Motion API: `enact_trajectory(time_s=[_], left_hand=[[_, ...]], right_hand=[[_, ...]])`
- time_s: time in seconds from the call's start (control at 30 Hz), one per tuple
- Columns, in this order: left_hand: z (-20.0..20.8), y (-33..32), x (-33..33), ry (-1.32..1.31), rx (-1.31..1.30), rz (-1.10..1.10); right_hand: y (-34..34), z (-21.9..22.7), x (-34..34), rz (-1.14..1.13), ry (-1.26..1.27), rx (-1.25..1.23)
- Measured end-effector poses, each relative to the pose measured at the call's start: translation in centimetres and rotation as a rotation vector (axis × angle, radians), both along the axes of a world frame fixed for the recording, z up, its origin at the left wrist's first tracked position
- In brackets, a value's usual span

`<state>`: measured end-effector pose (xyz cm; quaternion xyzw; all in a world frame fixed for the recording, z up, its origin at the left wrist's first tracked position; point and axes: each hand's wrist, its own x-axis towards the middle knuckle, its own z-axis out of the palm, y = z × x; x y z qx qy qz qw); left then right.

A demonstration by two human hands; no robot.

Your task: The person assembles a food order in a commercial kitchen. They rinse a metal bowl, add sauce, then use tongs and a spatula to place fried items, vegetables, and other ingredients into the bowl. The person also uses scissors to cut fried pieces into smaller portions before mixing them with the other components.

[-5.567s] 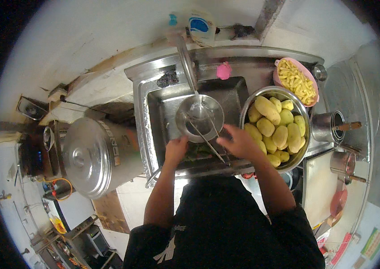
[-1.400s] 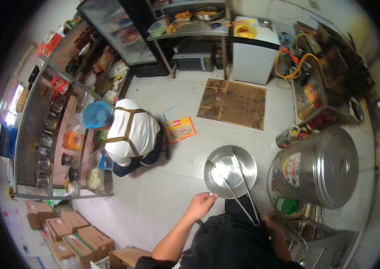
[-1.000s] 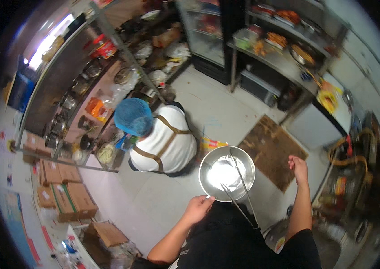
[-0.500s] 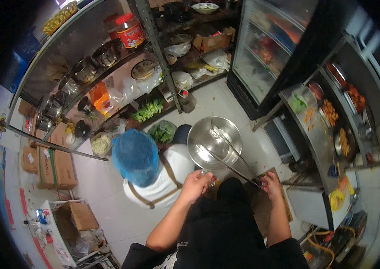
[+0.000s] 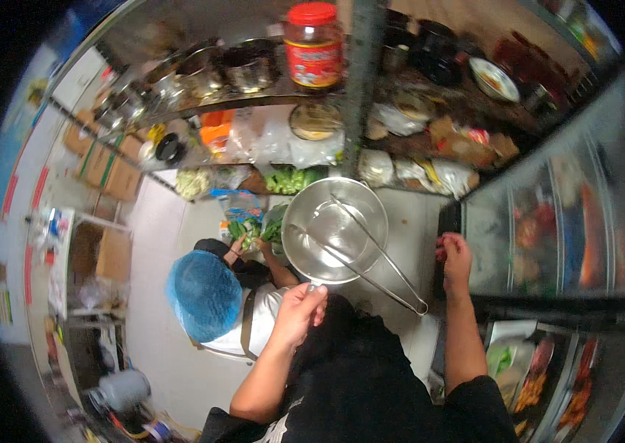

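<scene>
My left hand (image 5: 302, 313) is closed on the near-side handle of a wide stainless-steel pot (image 5: 296, 258), which is held up in front of me. A long pair of metal tongs (image 5: 401, 277) leans inside it, both arms in the bowl and the bent end jutting over the right rim. To the right of the tongs, apart from them, my right hand (image 5: 457, 264) is raised with fingers curled in. Nothing shows in that hand. It is nearest to the glass-door fridge (image 5: 500, 221).
At left, a person in a blue hair cover (image 5: 204, 299) crouches, hands on green leafy vegetables (image 5: 247, 235). Ahead stand shelves with metal pots (image 5: 249, 68), a red-lidded jar (image 5: 314, 55) and a dish (image 5: 495, 79). Food trays (image 5: 530, 376) sit at lower right; cardboard boxes (image 5: 109, 166) at left.
My view has turned to the right, toward the shelves and fridge. My right hand has come away from the tongs' end and risen. The left hand still holds the pot.
</scene>
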<state>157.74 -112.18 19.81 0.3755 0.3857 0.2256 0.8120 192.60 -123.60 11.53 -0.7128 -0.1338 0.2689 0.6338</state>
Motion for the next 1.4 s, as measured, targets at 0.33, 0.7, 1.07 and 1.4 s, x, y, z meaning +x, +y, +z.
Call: enact_trajectory(time_s=[0.33,0.7,1.07,1.4], left_hand=[[1.1,10.5,-1.0,0.194,0.053,0.327],[2.5,20.5,-0.4,0.182,0.075,0.446],[1.9,24.7,-0.1,0.211,0.072,0.331],[1.7,25.3,-0.2,0.189,0.041,0.346]], right_hand=[[34.0,24.3,-4.6,0.607,-0.559,0.551],[64.4,28.2,-10.9,0.967,-1.489,-0.763],[70.1,23.2,-12.0,1.387,-1.379,-1.229],[70.0,25.1,-11.6,1.127,-1.402,-0.760]])
